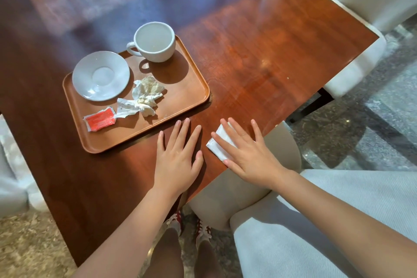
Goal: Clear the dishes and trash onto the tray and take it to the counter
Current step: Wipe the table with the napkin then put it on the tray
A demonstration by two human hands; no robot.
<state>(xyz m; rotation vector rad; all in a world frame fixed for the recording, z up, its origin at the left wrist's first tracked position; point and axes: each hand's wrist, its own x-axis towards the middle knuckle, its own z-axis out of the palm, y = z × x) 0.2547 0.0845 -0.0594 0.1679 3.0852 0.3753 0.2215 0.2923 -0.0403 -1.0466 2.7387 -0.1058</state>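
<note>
A brown tray (180, 101) lies on the wooden table (270, 52). On it stand a white cup (155, 42) and a white saucer (100, 75), with a crumpled napkin (146, 95), a torn paper wrapper (126, 108) and a red sachet (100, 119). My left hand (178, 158) rests flat on the table just in front of the tray, fingers spread, holding nothing. My right hand (246, 153) lies flat on a folded white napkin (217, 144) near the table's edge, pressing it rather than gripping it.
A pale upholstered chair (316, 221) sits right under my right arm, its round back against the table edge. Another white chair (370, 29) stands at the table's far right side. A third seat (13, 183) shows at the left edge.
</note>
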